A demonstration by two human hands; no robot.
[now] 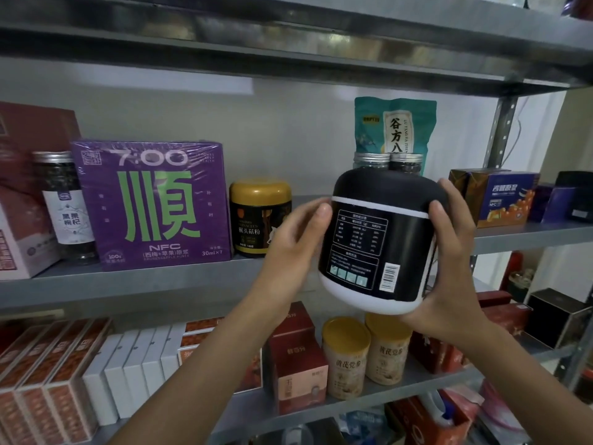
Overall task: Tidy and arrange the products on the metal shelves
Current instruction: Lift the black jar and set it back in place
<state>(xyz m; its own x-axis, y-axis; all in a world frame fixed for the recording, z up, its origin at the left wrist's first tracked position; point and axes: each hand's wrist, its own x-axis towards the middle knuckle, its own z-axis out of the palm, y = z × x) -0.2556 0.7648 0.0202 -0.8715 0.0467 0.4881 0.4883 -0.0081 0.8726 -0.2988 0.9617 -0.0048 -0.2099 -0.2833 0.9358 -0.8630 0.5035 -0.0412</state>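
A big white tub [378, 245] with a black lid and a black label is held in the air in front of the middle metal shelf [134, 284], tilted slightly. My left hand [295, 236] grips its left side, thumb on the label. My right hand [449, 252] wraps round its right side and bottom. Its label back with a barcode faces me. Behind the tub stand two small glass jars [388, 160] with silver caps and a teal pouch [394, 126].
The middle shelf also carries a purple box [150, 203], a gold-lidded black jar [260, 216], a dark berry jar [64, 203] and a blue-orange box [503, 197]. On the shelf below are red and white boxes [128, 374] and two yellow-lidded cans [365, 354]. An upper shelf [288, 43] runs overhead.
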